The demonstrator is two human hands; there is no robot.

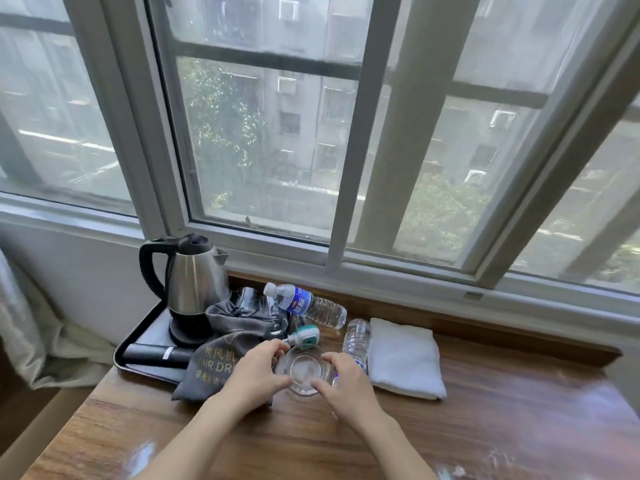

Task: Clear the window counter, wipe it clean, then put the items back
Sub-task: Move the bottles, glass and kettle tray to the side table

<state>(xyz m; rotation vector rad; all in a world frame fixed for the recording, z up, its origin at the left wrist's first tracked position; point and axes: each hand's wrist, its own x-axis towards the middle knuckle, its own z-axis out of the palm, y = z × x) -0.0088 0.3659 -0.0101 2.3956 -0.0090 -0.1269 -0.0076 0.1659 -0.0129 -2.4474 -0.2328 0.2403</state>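
Glass ashtray (305,374) on wooden counter (485,427), near centre | your left hand (254,375) and right hand (341,379) grasp its rim | 2 water bottles (313,305) behind | folded white towel (403,362) right

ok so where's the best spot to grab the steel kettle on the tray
By the black handle, coming in from the left. The kettle stands upright on its base on the tray, handle facing left and away from the clutter; the grey bag and bottle crowd its right side, so a left approach and a straight lift look clearest.
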